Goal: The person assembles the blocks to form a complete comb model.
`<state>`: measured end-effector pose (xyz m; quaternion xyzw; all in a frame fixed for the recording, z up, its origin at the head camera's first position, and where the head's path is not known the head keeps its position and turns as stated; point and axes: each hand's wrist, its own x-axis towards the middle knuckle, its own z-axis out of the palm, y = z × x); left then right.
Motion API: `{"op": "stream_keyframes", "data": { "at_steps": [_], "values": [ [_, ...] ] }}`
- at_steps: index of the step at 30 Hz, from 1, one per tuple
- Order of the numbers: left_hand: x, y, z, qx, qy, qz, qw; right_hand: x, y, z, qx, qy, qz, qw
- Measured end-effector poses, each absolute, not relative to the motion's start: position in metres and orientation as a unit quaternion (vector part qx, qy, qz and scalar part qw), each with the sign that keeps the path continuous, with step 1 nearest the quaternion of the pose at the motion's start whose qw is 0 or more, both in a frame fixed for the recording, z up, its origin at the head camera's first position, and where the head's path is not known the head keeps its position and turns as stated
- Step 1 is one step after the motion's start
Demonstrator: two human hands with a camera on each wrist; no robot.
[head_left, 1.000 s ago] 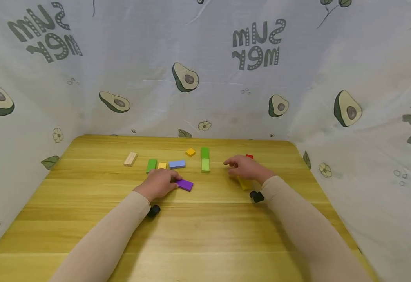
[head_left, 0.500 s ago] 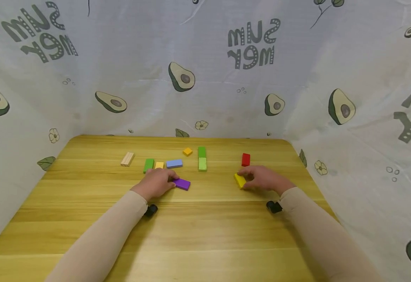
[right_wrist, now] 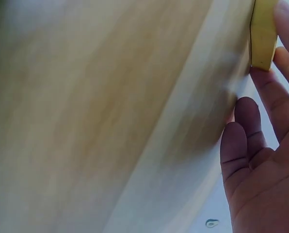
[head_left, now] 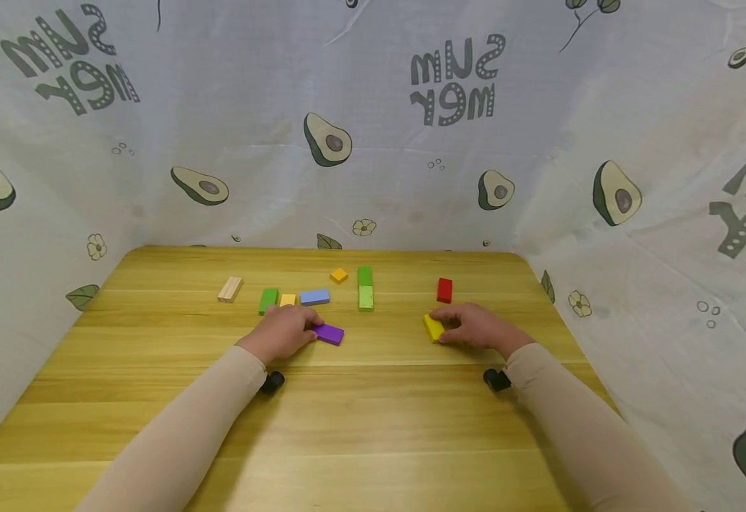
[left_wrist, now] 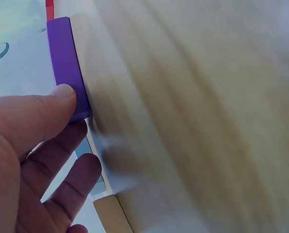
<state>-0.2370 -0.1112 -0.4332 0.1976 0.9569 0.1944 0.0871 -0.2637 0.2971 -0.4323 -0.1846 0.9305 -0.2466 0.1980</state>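
Note:
Thumb and fingers of my left hand [head_left: 283,331] pinch the near-left end of a purple block [head_left: 330,334]. The left wrist view shows the thumb on top of that purple block [left_wrist: 66,63] and a finger under its end. On the right, my right hand [head_left: 478,328] pinches a yellow block [head_left: 433,328] between thumb and fingers. In the right wrist view the yellow block [right_wrist: 264,39] is cut by the frame edge. A red block [head_left: 445,290] lies just beyond the right hand. Beyond the left hand lie a blue block [head_left: 315,297] and a partly hidden light-orange block [head_left: 288,300].
Farther back on the wooden table [head_left: 347,427] are a dark green block [head_left: 365,275] touching a light green block [head_left: 365,299], and a small orange block [head_left: 338,275]. To the left are another green block [head_left: 268,301] and a plain wood piece [head_left: 230,289]. A printed sheet [head_left: 251,107] surrounds the table.
My right hand has moved rightward and down to the yellow block and now pinches it, uncovering the red block. The left hand stays on the purple block. The head view has shifted slightly.

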Motion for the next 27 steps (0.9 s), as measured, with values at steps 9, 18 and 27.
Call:
{"op": "stream_keyframes", "data": {
  "at_steps": [9, 18, 27],
  "values": [
    [-0.236, -0.111, -0.434, 0.207, 0.953, 0.201, 0.087, -0.265, 0.299, -0.434, -0.187, 0.929, -0.250, 0.201],
    [-0.232, -0.102, -0.437, 0.236, 0.952, 0.174, 0.087, -0.267, 0.302, -0.436, -0.198, 0.925, -0.256, 0.199],
    [-0.225, -0.092, -0.436, 0.264, 0.947, 0.155, 0.097, -0.268, 0.301, -0.436, -0.193, 0.925, -0.254, 0.204]
  ]
}}
